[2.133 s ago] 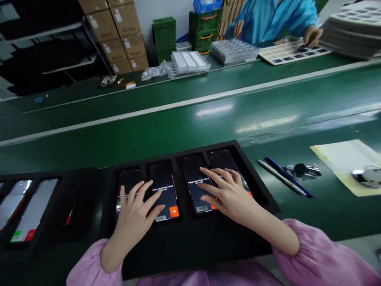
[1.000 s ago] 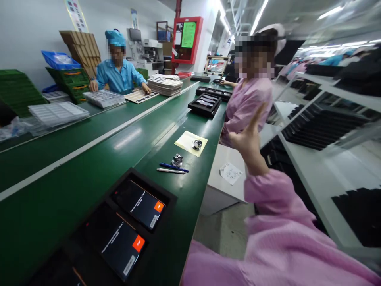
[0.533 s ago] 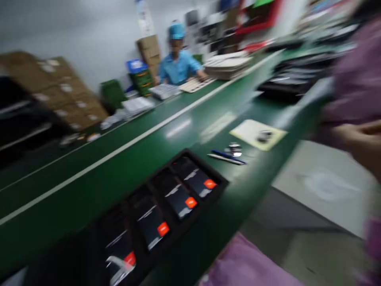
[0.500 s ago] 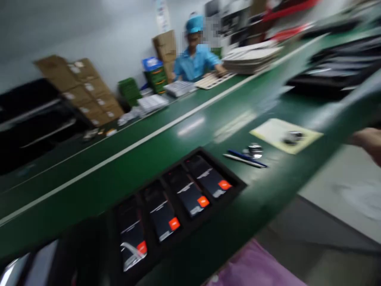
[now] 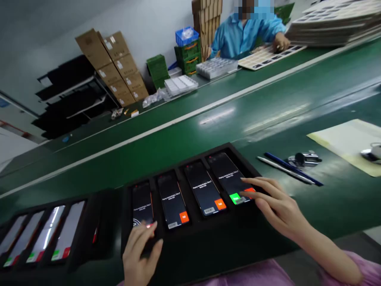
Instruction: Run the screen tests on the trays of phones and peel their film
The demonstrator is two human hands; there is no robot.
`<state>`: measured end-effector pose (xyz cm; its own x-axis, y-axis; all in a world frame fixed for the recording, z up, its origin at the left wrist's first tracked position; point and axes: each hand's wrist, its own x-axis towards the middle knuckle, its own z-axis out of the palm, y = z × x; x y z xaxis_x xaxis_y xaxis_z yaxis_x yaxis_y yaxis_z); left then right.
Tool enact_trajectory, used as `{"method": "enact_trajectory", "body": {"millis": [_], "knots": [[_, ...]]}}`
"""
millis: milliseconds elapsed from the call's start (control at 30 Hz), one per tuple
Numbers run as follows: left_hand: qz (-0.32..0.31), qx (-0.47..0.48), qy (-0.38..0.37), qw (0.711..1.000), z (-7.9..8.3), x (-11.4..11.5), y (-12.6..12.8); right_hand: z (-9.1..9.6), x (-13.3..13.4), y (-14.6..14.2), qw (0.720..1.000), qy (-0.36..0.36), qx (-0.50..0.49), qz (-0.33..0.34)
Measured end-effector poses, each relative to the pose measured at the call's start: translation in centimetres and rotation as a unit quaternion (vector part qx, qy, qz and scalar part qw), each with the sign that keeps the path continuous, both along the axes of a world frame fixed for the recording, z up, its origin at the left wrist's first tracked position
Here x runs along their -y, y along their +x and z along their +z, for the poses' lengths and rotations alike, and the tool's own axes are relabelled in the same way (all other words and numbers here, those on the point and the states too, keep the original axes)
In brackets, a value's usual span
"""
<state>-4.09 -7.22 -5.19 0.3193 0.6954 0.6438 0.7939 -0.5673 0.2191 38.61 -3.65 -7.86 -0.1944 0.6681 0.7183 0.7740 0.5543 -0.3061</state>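
Observation:
A black tray (image 5: 190,222) holds several smartphones face up, their dark screens showing white text. Over the lower part of the leftmost phone (image 5: 142,202) is my left hand (image 5: 139,248), empty, with fingers bent and apart. My right hand (image 5: 281,206) reaches across the lower edge of the rightmost phone (image 5: 228,174), fingers stretched out. That screen has a green button beside an orange one, partly behind my fingers. Between the hands lie two more phones, the inner left one (image 5: 171,198) and the inner right one (image 5: 202,186), each with an orange button.
Another black tray (image 5: 99,222) of lit phones stands at the left. Right of my tray lie a white pen (image 5: 282,169), a blue pen (image 5: 300,174), metal parts (image 5: 305,159) and a yellowish sheet (image 5: 354,145). Across the green bench a co-worker (image 5: 241,35) handles a flat tray (image 5: 268,58).
Both my hands have come over the phone tray; earlier only one hand showed, at the right edge. The view has swung left. A green button now shows on the rightmost phone.

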Motion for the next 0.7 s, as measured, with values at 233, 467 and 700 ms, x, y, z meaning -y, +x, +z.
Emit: {"method": "enact_trajectory", "body": {"millis": [233, 467, 700], "knots": [[0.057, -0.066, -0.004, 0.996, -2.1, -2.0, 1.1, 0.9, 1.9, -1.7, 0.995, 0.004, 0.099, 0.025], [0.049, -0.101, -0.031, 0.993, -2.1, -0.6, 1.2, 2.0, 0.3, -6.7, 0.979, -0.024, 0.12, 0.163], [0.064, -0.085, -0.06, 0.993, -1.9, 1.0, 1.3, 2.1, -0.1, -7.5, 0.982, -0.046, 0.131, 0.125]]}}
